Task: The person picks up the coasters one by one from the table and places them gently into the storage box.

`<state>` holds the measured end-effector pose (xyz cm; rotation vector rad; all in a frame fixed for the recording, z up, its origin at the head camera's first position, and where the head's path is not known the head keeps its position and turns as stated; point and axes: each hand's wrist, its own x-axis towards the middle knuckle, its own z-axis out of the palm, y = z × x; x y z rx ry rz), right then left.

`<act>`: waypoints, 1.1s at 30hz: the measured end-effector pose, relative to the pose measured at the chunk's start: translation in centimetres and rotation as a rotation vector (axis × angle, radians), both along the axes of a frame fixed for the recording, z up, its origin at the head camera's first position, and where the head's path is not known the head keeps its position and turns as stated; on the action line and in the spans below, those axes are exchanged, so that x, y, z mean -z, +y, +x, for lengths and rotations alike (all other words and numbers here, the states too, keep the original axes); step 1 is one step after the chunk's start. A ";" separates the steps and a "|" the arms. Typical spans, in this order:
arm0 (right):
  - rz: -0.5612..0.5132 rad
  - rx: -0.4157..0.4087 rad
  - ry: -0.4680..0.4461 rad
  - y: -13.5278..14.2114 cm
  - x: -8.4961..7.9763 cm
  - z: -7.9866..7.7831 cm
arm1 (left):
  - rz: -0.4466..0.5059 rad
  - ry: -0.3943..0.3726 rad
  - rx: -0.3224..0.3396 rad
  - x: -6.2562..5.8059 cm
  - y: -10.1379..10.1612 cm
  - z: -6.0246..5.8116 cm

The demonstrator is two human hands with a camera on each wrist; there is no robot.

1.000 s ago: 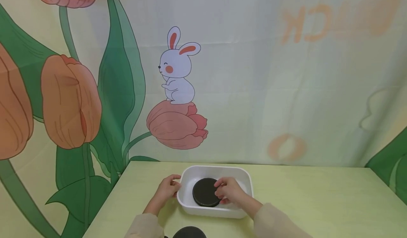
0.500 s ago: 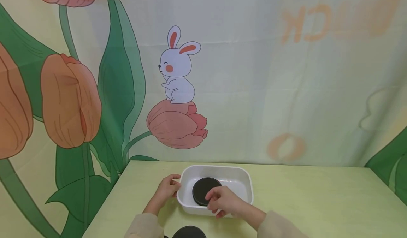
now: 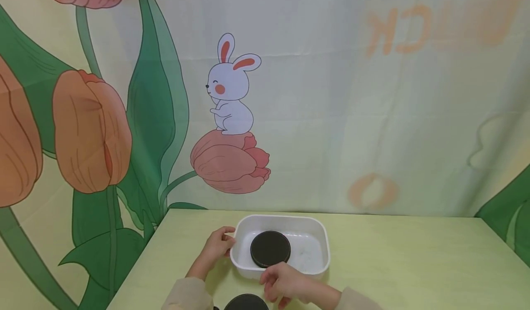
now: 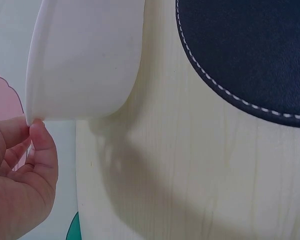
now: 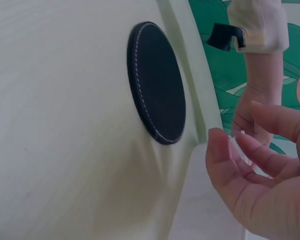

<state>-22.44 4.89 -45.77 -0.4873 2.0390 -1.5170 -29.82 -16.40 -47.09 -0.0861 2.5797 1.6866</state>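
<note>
A white rectangular plastic bin (image 3: 308, 253) stands on the table, with a round black coaster (image 3: 270, 248) lying in its left half. My left hand (image 3: 218, 244) pinches the bin's left rim between thumb and fingers, as the left wrist view shows up close. Past the bin's front wall is my right hand (image 3: 285, 282), its fingers loosely bent and nothing between them. Just left of that hand, a second black round coaster (image 3: 247, 303) lies partly cut off by the frame's lower edge. White stitching runs round this leather-like coaster (image 5: 160, 85) in the right wrist view.
The pale yellow-green wood-grain table (image 3: 393, 259) extends to the right of the bin. Behind it hangs a curtain (image 3: 323, 117) printed with tulips and a rabbit. A small black piece (image 5: 224, 36) shows at the left sleeve.
My right hand has moved from over the coaster inside the bin, across the front wall, toward the coaster in front. The left hand stays at the bin's rim.
</note>
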 end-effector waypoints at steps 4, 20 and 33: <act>0.066 -0.010 0.039 -0.2 0.5 0.5 | -0.007 -0.005 -0.003 0.0 0.0 0.0; 0.070 -0.089 0.344 -1.3 3.7 0.0 | -0.004 -0.003 0.001 -0.4 0.0 0.0; 0.315 -0.095 0.562 -2.3 4.5 0.0 | -0.016 -0.028 -0.010 -0.5 0.1 -0.1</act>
